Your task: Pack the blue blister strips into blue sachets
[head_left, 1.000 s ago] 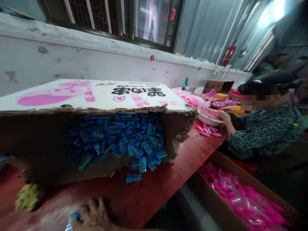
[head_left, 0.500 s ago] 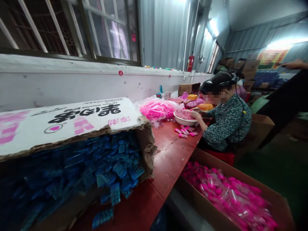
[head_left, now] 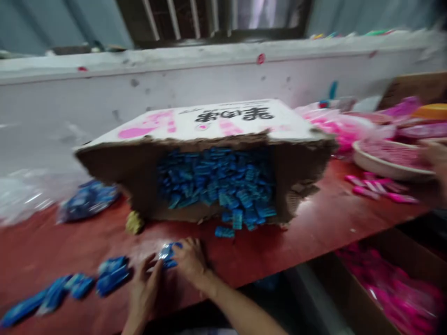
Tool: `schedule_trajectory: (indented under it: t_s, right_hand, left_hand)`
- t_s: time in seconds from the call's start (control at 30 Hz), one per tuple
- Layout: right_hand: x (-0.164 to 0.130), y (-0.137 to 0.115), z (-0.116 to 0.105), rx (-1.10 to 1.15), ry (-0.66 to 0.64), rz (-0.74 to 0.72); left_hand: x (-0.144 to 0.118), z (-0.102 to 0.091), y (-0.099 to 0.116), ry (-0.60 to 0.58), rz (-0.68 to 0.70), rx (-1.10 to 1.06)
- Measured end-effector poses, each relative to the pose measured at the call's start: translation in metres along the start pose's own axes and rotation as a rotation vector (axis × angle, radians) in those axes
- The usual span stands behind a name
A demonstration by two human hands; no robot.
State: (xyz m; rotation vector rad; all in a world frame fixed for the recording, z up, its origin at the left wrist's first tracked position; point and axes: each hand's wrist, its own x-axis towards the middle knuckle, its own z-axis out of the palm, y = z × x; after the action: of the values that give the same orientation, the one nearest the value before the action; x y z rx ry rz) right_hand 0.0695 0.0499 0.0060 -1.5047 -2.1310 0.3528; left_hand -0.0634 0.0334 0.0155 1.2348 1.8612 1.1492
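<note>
A small stack of blue packets [head_left: 168, 255] with a shiny clear wrap lies on the red table between my hands. My right hand [head_left: 190, 263] grips its right side with curled fingers. My left hand [head_left: 145, 281] is against its left edge, fingers bent; motion blurs their tips. Left of my hands, several blue bundles [head_left: 112, 275] lie in a row. Behind my hands stands a torn cardboard box [head_left: 230, 121] on its side, its opening full of loose blue packets [head_left: 216, 179]. One loose blue packet [head_left: 224, 232] lies on the table before the opening.
A crumpled yellow scrap [head_left: 134, 223] and a clear bag of blue pieces [head_left: 89, 200] lie left of the box. To the right are a white bowl [head_left: 380, 165] of pink pieces, a co-worker's hand [head_left: 435, 156], and a carton of pink packets [head_left: 394, 288] below the table edge.
The view has swung left and down, from the co-worker's side to the box and table before me. Both my hands and the row of blue bundles have come into view.
</note>
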Motion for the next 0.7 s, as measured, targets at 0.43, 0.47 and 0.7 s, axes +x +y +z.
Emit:
schedule_trajectory:
  t_s: [0.43,0.47,0.7]
  right_hand:
    - [0.001,-0.004,0.023,-0.059,0.024,0.07]
    - [0.0,-0.004,0.022,-0.052,0.037,0.063]
    - [-0.018,-0.027,0.007,0.001,0.144,0.01]
  left_hand:
    - [-0.001,-0.019,-0.024,-0.113,-0.141,-0.302]
    - [-0.003,-0.018,-0.023,-0.125,-0.175,-0.341]
    - [-0.014,-0.015,-0.012,-0.191,-0.486,-0.607]
